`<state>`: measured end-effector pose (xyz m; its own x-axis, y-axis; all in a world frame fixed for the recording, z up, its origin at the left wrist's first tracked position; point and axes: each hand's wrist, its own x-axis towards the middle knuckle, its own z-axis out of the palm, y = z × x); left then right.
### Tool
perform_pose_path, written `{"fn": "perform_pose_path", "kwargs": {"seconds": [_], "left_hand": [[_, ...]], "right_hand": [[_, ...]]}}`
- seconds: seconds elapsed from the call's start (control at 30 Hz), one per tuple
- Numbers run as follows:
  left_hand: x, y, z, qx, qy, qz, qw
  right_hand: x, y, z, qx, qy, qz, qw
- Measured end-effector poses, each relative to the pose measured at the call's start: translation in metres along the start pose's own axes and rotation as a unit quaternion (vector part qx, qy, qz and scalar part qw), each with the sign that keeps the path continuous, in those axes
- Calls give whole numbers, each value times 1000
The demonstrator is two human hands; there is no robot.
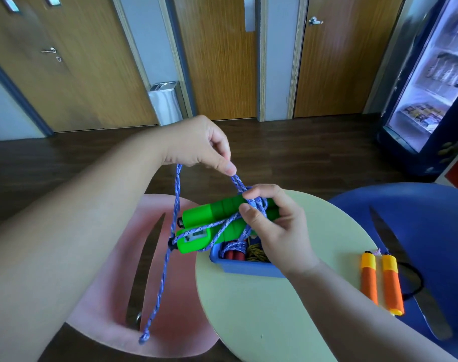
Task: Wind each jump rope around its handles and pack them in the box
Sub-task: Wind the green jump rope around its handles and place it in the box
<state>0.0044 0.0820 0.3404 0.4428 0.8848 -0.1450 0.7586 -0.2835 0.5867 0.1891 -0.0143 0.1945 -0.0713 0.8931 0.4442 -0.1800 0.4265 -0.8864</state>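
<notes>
- A bare left forearm crosses the lower left of the frame, nearest the lens, rising to the left hand (196, 145), whose fingers (226, 167) are pinched closed on the blue-and-white rope (167, 257); the hand is lifted above the handles, apparently to keep the strand taut for the next turn
- From that pinch one run of the rope drops down to the wraps, while a long loop hangs free below the hand, its end dangling over the pink chair (105, 309); judged from this slack, the winding is only partly done
- The right hand (277, 231) clamps the two green handles (209, 223) side by side, fingers (251, 214) closed around them and over the turns already laid, seemingly so the coils cannot slip loose
- The pair is held in the air just above the blue box (248, 267), which sits on the round pale green counter (261, 309); holding it there leaves a short drop once the rope is wound
- Inside the box, red handles (233, 256) and a yellow cord (256, 254) show, partly hidden by the right hand, suggesting earlier ropes are already packed
- A jump rope with orange handles (381, 280) lies on the counter's right edge, well apart from the box, its black cord (415, 280) trailing over the blue chair (431, 218); it is not yet wound
</notes>
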Motion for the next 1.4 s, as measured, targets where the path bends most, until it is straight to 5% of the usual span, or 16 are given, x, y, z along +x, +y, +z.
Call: {"fn": "perform_pose_path", "kwargs": {"seconds": [0.1, 0.23, 0.47, 0.67, 0.77, 0.87, 1.13, 1.4], "left_hand": [[6, -41, 19, -90, 73, -22, 993], [10, -117, 90, -287, 61, -144, 945], [-53, -39, 196, -255, 56, -64, 963], [-69, -2, 127, -242, 175, 43, 953], [-54, -4, 94, -183, 227, 18, 956], [-45, -4, 82, -167, 214, -17, 962], [-41, -2, 65, -114, 170, -18, 979], [-49, -29, 36, -97, 143, 20, 985]], "right_hand": [[4, -10, -2, 84, 36, 69, 993], [21, -16, -1, 116, 101, 77, 985], [47, 29, -12, -15, 189, 87, 978], [21, 46, -14, -139, 116, 33, 983], [13, 38, -6, -143, 71, -32, 987], [13, 25, 0, -127, 46, -52, 989], [13, 17, 5, -62, 73, 76, 992], [10, 15, -6, -26, 51, 58, 997]]}}
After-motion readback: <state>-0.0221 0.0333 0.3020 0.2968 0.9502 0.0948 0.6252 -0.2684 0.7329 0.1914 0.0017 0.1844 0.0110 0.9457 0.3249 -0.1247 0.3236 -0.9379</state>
